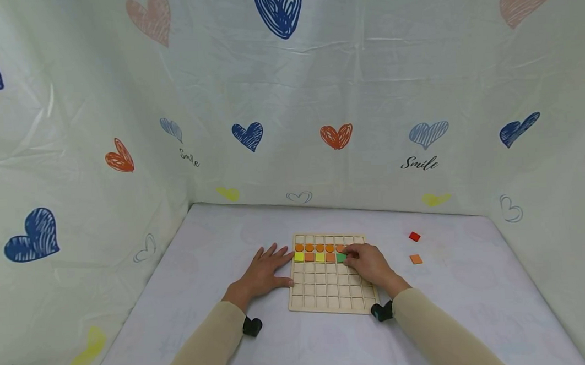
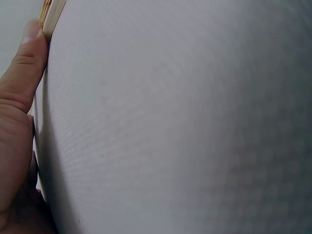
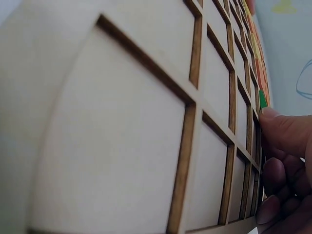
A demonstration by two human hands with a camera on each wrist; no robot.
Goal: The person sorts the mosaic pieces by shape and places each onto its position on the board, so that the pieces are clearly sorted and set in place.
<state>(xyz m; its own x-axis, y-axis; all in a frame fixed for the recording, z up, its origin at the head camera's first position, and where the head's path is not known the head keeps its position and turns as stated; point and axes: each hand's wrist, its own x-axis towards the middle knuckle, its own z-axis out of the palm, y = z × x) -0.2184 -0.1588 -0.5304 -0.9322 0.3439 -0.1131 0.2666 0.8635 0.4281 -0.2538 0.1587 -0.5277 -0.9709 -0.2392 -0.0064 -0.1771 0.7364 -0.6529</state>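
Observation:
A wooden grid board [image 1: 328, 296] lies flat on the table. Across its second row run orange round pieces [image 1: 319, 248]; below them are square tiles in yellow [image 1: 299, 257], orange and green. At the row's right end, my right hand [image 1: 371, 264] pinches the green square tile [image 1: 341, 257] with thumb and curled fingers, which partly cover the orange round piece above. In the right wrist view the thumb tip meets the green tile's edge. My left hand [image 1: 260, 275] rests spread on the table, its thumb and fingertips against the board's left edge.
Right of the board, a red tile [image 1: 414, 236] and an orange tile [image 1: 416, 259] lie loose on the white table [image 1: 245, 223]. A white curtain with printed hearts [image 1: 287, 83] encloses the table's back and sides.

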